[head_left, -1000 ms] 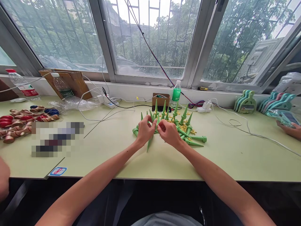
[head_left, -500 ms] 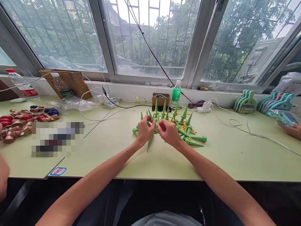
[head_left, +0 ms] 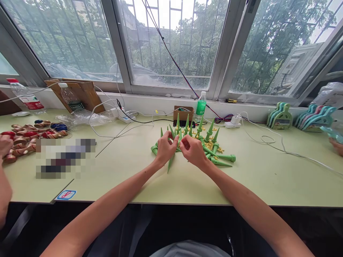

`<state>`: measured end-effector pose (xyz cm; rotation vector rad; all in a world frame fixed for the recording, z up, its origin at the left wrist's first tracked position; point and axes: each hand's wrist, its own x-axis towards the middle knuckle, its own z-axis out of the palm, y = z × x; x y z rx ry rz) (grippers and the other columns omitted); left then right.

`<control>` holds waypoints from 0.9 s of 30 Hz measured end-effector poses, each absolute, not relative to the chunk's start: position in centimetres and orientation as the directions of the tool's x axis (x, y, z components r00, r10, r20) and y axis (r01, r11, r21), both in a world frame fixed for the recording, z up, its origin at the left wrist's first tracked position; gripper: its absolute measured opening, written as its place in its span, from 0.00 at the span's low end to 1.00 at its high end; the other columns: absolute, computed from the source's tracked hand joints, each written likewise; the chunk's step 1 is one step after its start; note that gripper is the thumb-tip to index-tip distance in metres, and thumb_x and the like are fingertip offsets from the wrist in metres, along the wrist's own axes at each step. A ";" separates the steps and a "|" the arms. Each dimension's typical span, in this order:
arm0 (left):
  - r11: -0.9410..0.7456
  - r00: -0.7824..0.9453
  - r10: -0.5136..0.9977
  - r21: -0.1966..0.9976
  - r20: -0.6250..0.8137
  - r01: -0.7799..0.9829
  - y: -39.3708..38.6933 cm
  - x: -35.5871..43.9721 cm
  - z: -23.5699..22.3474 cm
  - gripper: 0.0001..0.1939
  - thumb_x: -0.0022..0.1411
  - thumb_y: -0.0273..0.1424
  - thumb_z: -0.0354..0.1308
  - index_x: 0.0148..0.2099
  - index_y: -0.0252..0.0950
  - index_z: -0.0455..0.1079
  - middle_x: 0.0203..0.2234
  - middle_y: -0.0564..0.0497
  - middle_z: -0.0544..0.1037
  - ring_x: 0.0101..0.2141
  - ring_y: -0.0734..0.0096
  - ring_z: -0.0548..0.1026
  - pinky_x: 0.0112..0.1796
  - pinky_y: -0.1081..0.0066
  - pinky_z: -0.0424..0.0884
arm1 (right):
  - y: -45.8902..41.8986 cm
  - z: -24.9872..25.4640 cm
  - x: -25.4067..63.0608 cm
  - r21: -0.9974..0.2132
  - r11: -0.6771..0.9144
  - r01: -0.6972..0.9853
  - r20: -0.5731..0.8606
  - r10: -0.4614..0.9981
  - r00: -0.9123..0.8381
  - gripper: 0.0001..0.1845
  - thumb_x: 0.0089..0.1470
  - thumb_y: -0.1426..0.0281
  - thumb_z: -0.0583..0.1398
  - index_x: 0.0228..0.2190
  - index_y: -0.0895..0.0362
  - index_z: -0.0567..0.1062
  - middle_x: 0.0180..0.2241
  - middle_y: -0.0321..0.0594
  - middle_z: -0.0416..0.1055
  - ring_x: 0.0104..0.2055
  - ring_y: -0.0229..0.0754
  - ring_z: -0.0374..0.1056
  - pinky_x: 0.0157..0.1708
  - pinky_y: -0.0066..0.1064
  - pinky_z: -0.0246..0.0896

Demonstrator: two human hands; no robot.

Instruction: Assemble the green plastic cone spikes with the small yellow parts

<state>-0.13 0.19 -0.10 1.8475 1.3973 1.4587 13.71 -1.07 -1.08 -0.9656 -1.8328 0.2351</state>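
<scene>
My left hand (head_left: 166, 148) is closed in a pinch around a green plastic spike (head_left: 180, 137), whose pointed tip shows upright between my hands. Close against it, my right hand (head_left: 192, 149) is also pinched at the same spike; whatever small piece is in its fingertips is hidden. Behind and to the right stand several green spikes (head_left: 209, 130) with yellow fittings at their lower parts. More green spikes lie flat, one with a ribbed cap (head_left: 232, 158) beside my right hand. Small yellow pieces (head_left: 211, 147) are heaped among them. Another spike (head_left: 170, 163) points toward me under my left hand.
Wooden toys (head_left: 20, 142) lie at the left, where another person's hand (head_left: 4, 145) reaches in. A small cardboard box (head_left: 183, 112) and a green-labelled bottle (head_left: 201, 104) stand at the back. White cables (head_left: 284, 151) cross the right side, near teal plastic items (head_left: 317, 117).
My hands hold nearly the same pose. At the left, another person's hand has moved in onto the wooden toys. At the right edge, another person's hand with a wrapped teal item has shifted outward.
</scene>
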 end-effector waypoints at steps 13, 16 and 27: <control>-0.413 -0.031 0.877 0.784 0.480 0.463 0.2 -0.2 -0.2 0.14 0.59 0.38 0.56 0.30 0.39 0.54 0.19 0.60 0.59 0.15 0.82 0.56 0.20 0.75 0.52 | -1.1 -1.1 13.6 -0.560 0.650 0.514 0.689 0.710 -0.147 0.08 0.58 0.68 0.54 0.26 0.55 0.64 0.21 0.32 0.65 0.21 0.34 0.59 0.24 0.26 0.56; -0.415 -0.033 0.873 0.778 0.486 0.471 0.1 -0.1 -0.1 0.14 0.59 0.39 0.55 0.30 0.38 0.54 0.19 0.60 0.60 0.15 0.82 0.56 0.20 0.75 0.53 | -1.1 -1.1 13.6 -0.557 0.646 0.522 0.698 0.705 -0.127 0.08 0.58 0.68 0.54 0.26 0.55 0.64 0.22 0.33 0.66 0.21 0.34 0.60 0.24 0.26 0.56; -0.416 -0.029 0.875 0.783 0.483 0.463 0.1 -0.2 -0.1 0.14 0.59 0.39 0.55 0.30 0.38 0.55 0.21 0.59 0.62 0.15 0.82 0.56 0.19 0.75 0.52 | -1.1 -1.1 13.7 -0.559 0.633 0.535 0.687 0.715 -0.128 0.08 0.57 0.68 0.54 0.27 0.55 0.64 0.22 0.34 0.66 0.22 0.34 0.60 0.25 0.27 0.56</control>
